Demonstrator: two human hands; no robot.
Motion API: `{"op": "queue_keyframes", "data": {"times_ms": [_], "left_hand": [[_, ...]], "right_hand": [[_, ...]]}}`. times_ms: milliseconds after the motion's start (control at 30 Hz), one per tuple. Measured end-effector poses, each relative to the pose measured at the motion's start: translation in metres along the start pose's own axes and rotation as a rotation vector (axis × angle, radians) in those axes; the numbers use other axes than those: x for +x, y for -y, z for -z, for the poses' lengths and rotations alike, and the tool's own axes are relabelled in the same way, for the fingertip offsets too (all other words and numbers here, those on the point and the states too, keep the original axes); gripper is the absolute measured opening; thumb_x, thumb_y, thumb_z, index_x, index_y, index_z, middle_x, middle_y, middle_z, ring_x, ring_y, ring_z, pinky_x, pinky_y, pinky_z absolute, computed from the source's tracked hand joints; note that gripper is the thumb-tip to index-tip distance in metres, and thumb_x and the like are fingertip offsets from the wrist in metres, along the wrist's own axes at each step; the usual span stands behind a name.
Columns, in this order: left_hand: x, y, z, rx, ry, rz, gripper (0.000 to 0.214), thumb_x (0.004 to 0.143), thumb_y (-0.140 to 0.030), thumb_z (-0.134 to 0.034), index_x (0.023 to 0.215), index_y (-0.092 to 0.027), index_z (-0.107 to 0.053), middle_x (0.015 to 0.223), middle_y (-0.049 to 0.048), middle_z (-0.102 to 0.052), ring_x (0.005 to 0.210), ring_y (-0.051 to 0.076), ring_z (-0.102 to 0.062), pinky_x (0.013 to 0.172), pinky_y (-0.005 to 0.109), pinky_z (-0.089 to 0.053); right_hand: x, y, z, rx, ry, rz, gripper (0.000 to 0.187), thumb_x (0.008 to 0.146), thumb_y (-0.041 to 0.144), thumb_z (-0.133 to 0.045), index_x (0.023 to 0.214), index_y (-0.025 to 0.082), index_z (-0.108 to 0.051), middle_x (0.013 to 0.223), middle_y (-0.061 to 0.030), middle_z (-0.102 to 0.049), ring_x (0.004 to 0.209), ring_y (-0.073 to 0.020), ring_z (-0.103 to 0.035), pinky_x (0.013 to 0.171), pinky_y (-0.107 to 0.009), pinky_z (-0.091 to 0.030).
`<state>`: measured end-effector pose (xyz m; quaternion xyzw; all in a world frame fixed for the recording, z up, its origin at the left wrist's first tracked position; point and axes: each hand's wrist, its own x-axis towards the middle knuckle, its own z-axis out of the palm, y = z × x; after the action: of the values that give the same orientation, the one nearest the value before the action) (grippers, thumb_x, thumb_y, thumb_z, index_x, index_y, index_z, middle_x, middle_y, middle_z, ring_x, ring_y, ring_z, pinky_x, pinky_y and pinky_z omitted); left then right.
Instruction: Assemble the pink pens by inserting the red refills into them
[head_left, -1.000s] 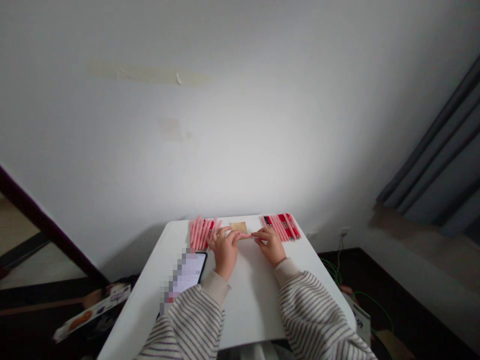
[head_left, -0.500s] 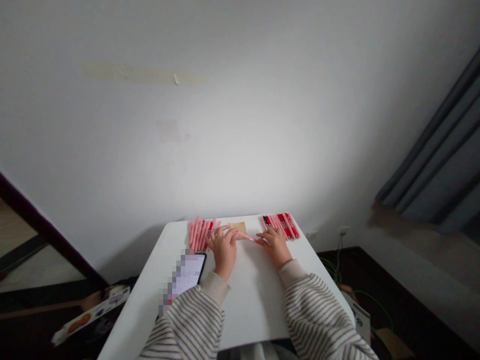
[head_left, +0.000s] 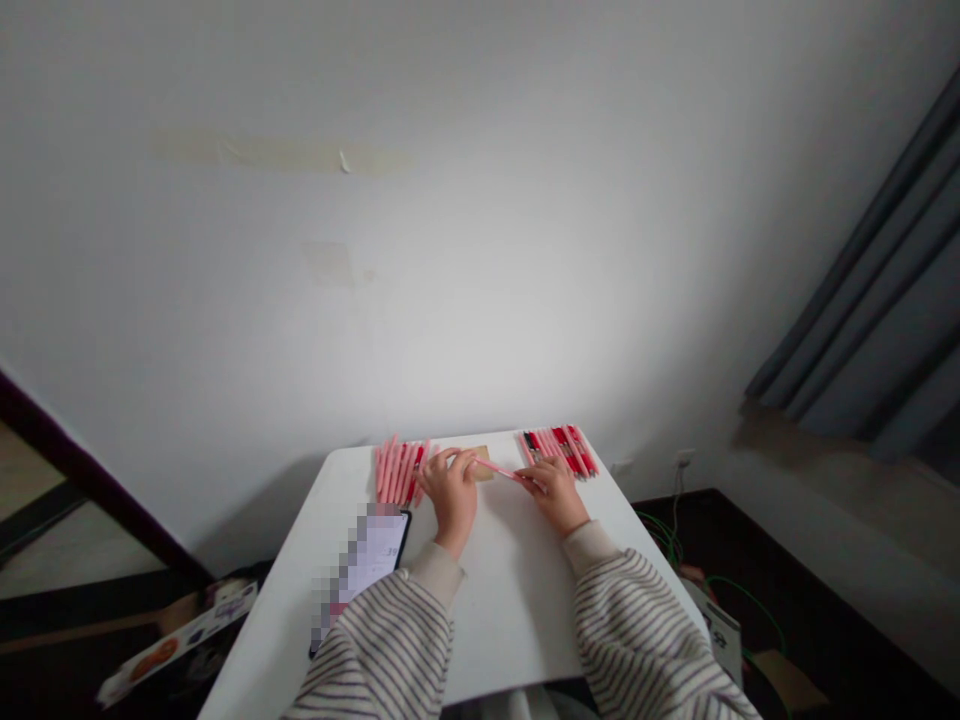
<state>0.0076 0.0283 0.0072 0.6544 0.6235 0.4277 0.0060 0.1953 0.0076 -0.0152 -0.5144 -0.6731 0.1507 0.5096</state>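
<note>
My left hand (head_left: pixel 452 492) and my right hand (head_left: pixel 555 490) rest at the far side of a small white table (head_left: pixel 510 600), fingers curled. Between them they hold one pink pen (head_left: pixel 495 468), each hand pinching an end. A row of pink pens (head_left: pixel 399 468) lies just left of my left hand. Another row of pink and red pens (head_left: pixel 559 450) lies just beyond my right hand. A small tan card (head_left: pixel 480 455) sits between the two rows, partly hidden by my left fingers. Both sleeves are striped.
A phone (head_left: pixel 360 565) with a lit screen lies on the table near my left forearm. A white wall stands right behind the table. Grey curtains (head_left: pixel 877 330) hang at the right. Green cables (head_left: pixel 675 540) and boxes (head_left: pixel 180 640) lie on the dark floor around the table.
The pink pen between my hands has tilted, its right end lower than before. My right hand has shifted slightly right and nearer to me. The camera has drifted a little.
</note>
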Motion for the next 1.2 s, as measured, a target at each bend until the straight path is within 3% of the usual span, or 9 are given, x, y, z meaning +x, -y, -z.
{"op": "queue_keyframes", "data": {"times_ms": [300,567,733,967,1200], "left_hand": [[0.006,-0.023,-0.028,0.012,0.034,0.031,0.028,0.083,-0.026,-0.054,0.108,-0.030,-0.067,0.113,0.0080,-0.062,0.111,0.026,-0.048,0.102,0.055,-0.027],[0.011,-0.042,-0.054,0.013,0.049,0.032,0.031,0.084,-0.026,-0.052,0.112,-0.031,-0.064,0.116,0.0080,-0.061,0.113,0.027,-0.047,0.104,0.064,-0.024],[0.011,-0.052,-0.066,-0.001,0.048,0.005,0.033,0.085,-0.027,-0.052,0.115,-0.032,-0.064,0.117,0.0080,-0.060,0.114,0.028,-0.046,0.106,0.062,-0.022],[0.011,-0.070,-0.079,0.016,0.091,-0.010,0.035,0.085,-0.035,-0.051,0.118,-0.033,-0.061,0.117,0.0085,-0.061,0.114,0.027,-0.046,0.103,0.058,-0.027],[0.010,-0.087,-0.090,0.034,0.164,-0.053,0.029,0.084,-0.039,-0.054,0.111,-0.037,-0.064,0.123,0.0052,-0.058,0.116,0.027,-0.042,0.105,0.062,-0.023]], "right_hand": [[0.002,-0.015,0.008,0.025,-0.164,-0.026,0.008,0.074,0.038,-0.071,0.081,0.037,-0.074,0.073,-0.0048,-0.064,0.088,-0.0250,-0.044,0.094,-0.046,-0.029],[-0.001,-0.027,0.017,-0.193,-0.219,-0.099,0.009,0.075,0.034,-0.070,0.083,0.035,-0.074,0.084,-0.0050,-0.067,0.095,-0.0269,-0.044,0.092,-0.047,-0.026],[-0.004,-0.025,0.028,-0.307,-0.272,-0.101,0.013,0.079,0.034,-0.068,0.089,0.038,-0.074,0.085,-0.0065,-0.065,0.095,-0.0267,-0.040,0.087,-0.045,-0.026],[-0.005,-0.012,0.035,-0.627,-0.331,-0.277,0.014,0.083,0.033,-0.064,0.094,0.034,-0.073,0.093,-0.0038,-0.066,0.097,-0.0224,-0.042,0.088,-0.039,-0.024],[-0.003,-0.011,0.037,-0.743,-0.378,-0.360,0.017,0.086,0.035,-0.058,0.095,0.032,-0.073,0.092,-0.0039,-0.066,0.098,-0.0221,-0.042,0.087,-0.037,-0.022]]}}
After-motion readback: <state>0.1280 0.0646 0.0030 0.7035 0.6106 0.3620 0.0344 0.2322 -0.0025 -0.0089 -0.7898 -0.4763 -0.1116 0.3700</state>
